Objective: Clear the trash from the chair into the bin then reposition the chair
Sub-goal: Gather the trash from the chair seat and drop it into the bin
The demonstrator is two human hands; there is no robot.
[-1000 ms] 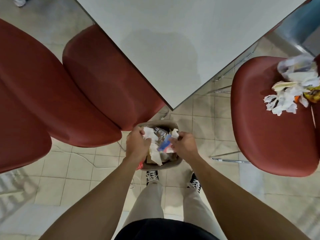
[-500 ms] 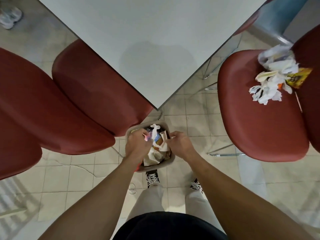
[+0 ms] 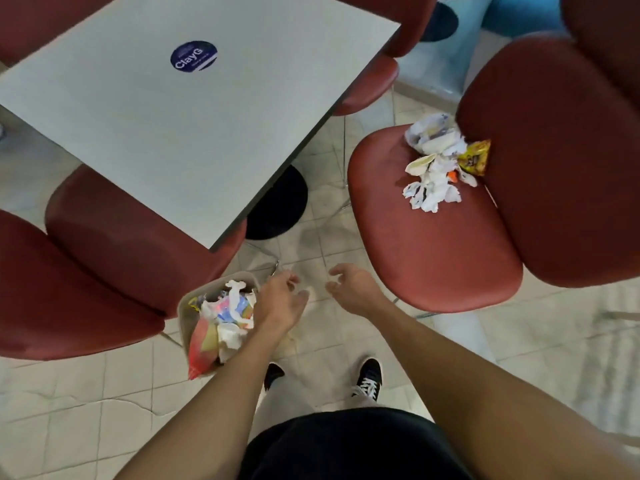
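A red chair [image 3: 436, 244] stands at the right, with a heap of trash [image 3: 438, 161] at the back of its seat: crumpled white paper, a yellow snack wrapper, a bit of orange. A small beige bin [image 3: 188, 315] sits on the floor under the table's corner, stuffed with paper and wrappers. My left hand [image 3: 280, 299] hovers just right of the bin's rim, fingers apart, holding nothing. Above the floor near the chair's front edge, my right hand [image 3: 353, 287] is open and empty too.
A white table [image 3: 194, 109] with a round blue sticker fills the upper left, on a black round base [image 3: 277, 206]. Two red chairs [image 3: 114, 258] are tucked at its left, another at its far side. My feet stand on the tiled floor below.
Both hands have let go of the trash in the bin and lifted out to the right, fingers spread. The view has swung up and right, so the trash chair shows more fully.
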